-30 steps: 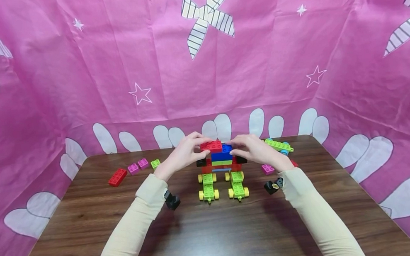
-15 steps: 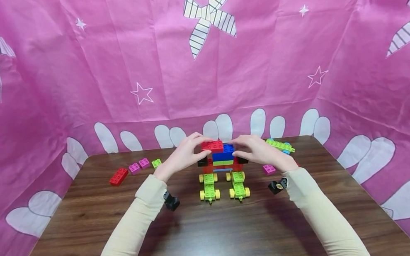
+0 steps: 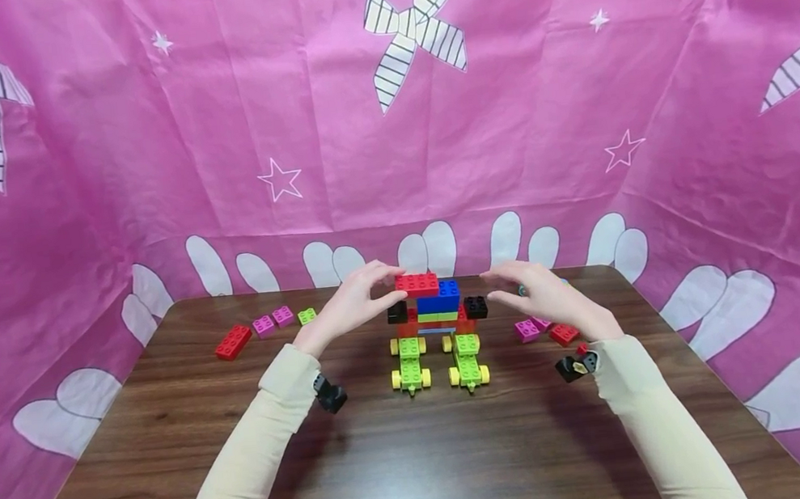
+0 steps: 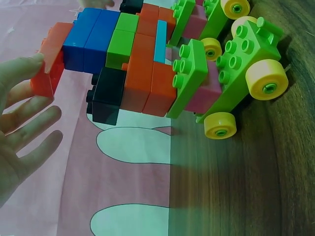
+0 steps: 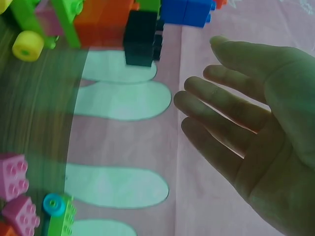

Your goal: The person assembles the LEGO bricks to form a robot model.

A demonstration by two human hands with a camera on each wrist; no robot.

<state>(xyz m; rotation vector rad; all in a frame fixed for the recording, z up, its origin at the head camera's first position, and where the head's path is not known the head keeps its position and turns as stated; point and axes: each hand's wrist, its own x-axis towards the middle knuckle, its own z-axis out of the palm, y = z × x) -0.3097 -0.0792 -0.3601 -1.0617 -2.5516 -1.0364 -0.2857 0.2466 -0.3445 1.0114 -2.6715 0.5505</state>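
Note:
A building-block figure stands mid-table on two green wheeled bases (image 3: 410, 372) with yellow wheels. Red bricks (image 4: 142, 73), a green layer, blue bricks (image 3: 438, 302) and black side bricks (image 4: 107, 96) make up its body. On top, a long red brick (image 3: 417, 284) overhangs toward the left. My left hand (image 3: 354, 303) pinches that red brick's left end between thumb and forefinger, its other fingers spread loosely in the left wrist view. Held apart from the figure's right side, my right hand (image 3: 540, 296) has relaxed fingers and nothing in its grasp.
Left of the figure lie a red brick (image 3: 233, 343), two pink bricks (image 3: 272, 320) and a small green brick (image 3: 307, 316). To the right are pink bricks (image 3: 527, 330), a red brick (image 3: 564, 334) and a green base with blue wheels (image 5: 60, 216), near the right hand.
My right hand has let go of the blue brick and moved off to the right, uncovering the right black brick. The left hand stays at the red top brick.

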